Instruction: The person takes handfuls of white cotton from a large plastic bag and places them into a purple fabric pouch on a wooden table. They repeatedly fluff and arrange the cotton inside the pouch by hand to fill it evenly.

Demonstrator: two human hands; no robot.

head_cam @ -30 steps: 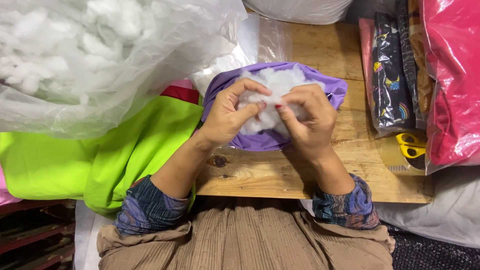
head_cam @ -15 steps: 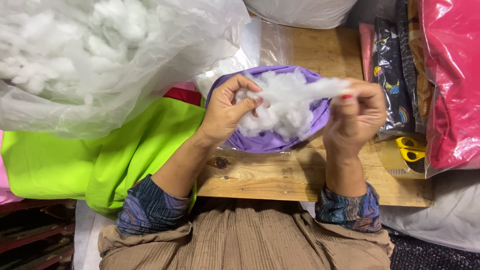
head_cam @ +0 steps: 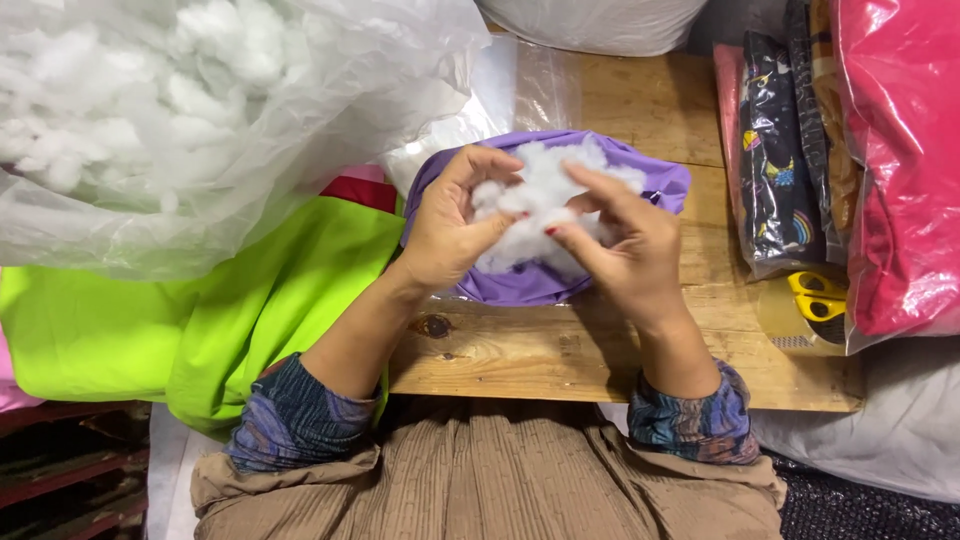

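Left hand [head_cam: 450,235]: fingers curled, thumb and fingertips pinched into the left side of the white stuffing [head_cam: 535,205]; grip narrow, holding a tuft
Right hand [head_cam: 625,250]: fingers bent in from the right, tips pressed on the same clump; grip narrow, holding stuffing
Stuffing: loose white fibre fill, bunched between both hands, sitting in the mouth of the purple fabric cover [head_cam: 670,180]
Cover: purple cloth, open side up, lying on the wooden table [head_cam: 640,100] near the middle, part of its lower edge hidden by the hands
Table: bare planks, a dark knot near the front edge just below the left wrist
Left of cover: bright green fabric [head_cam: 200,310] draped off the table edge, touching the left forearm; a strip of red cloth [head_cam: 360,190] just above it
Upper left: large clear plastic bag [head_cam: 200,120] full of white fill, overhanging the green fabric
Right side: dark patterned fabric in a clear sleeve [head_cam: 785,160], pink fabric in plastic [head_cam: 905,170], yellow-handled scissors [head_cam: 820,297] beside a roll of tape [head_cam: 790,320]
Sleeves: blue patterned cuffs on both forearms
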